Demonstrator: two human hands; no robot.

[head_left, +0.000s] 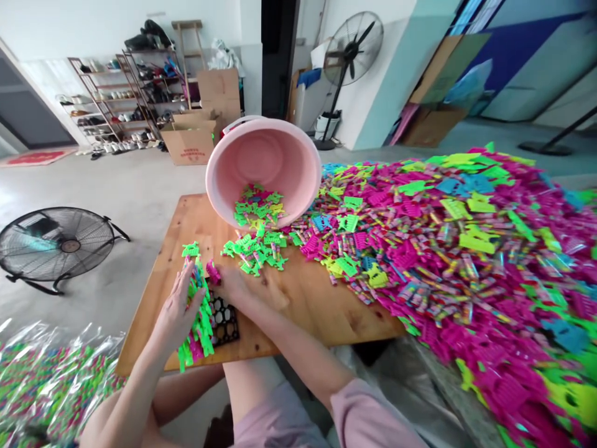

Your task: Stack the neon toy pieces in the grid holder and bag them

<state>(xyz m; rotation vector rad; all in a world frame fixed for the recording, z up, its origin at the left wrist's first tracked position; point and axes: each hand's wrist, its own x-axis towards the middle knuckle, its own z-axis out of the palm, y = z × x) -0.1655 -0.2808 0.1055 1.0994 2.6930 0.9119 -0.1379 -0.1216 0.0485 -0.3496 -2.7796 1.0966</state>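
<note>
My left hand (180, 305) lies along a dense row of bright green plastic pieces (201, 317), its fingers stretched out and touching them. These pieces stand in a black rack with round holes (226, 323), whose right part shows bare. At the far end of the rack, my right hand (229, 285) is closed on a magenta plastic piece (213, 272); its fingertips are partly hidden. Just beyond it, a loose pile of green pieces (259, 250) lies on the wooden board (298, 311). A pink tub (303, 168) rests on its side behind, with more pieces inside.
A large heap of magenta, green, yellow and blue pieces mixed with small printed tubes (438, 249) spreads over the right side. Clear plastic bagging (56, 386) covers more pieces at lower left. A floor fan (65, 246) stands left; boxes (189, 140) and shoe racks (109, 99) stand behind.
</note>
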